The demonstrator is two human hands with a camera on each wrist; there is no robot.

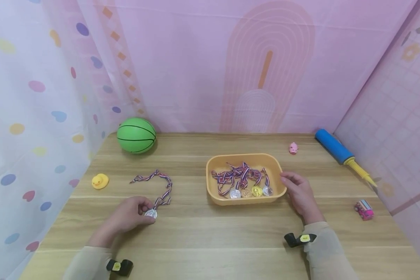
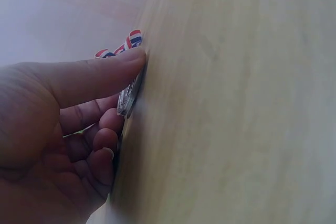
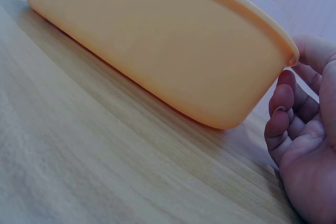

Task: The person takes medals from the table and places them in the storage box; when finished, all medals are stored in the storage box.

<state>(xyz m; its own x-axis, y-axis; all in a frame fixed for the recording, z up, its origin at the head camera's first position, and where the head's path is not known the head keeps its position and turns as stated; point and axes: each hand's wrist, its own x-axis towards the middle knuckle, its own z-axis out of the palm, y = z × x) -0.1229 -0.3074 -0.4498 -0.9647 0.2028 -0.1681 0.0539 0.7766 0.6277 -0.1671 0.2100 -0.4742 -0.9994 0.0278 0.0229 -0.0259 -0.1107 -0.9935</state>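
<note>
At the left of the table, my left hand [image 1: 128, 215] pinches a silver medal [image 1: 151, 214] between thumb and fingers, low over the wood. Its striped ribbon [image 1: 169, 184] trails away across the tabletop in a loose curve. In the left wrist view the medal [image 2: 127, 98] is edge-on and partly covered by the thumb. My right hand [image 1: 300, 196] holds the right rim of an orange plastic basket [image 1: 213, 197], fingertips at the edge. Inside it lie several medals, silver, bronze and gold [image 1: 257, 191], in a row along the near side with tangled ribbons [image 1: 243, 171] behind.
A green ball [image 1: 136, 135] sits at the back left, with a yellow rubber duck [image 1: 100, 181] nearer. Right of the basket are a small pink pig [image 1: 293, 148], a blue and yellow hand pump [image 1: 334, 146] and a pink toy vehicle [image 1: 364, 210]. Patterned curtains surround the table.
</note>
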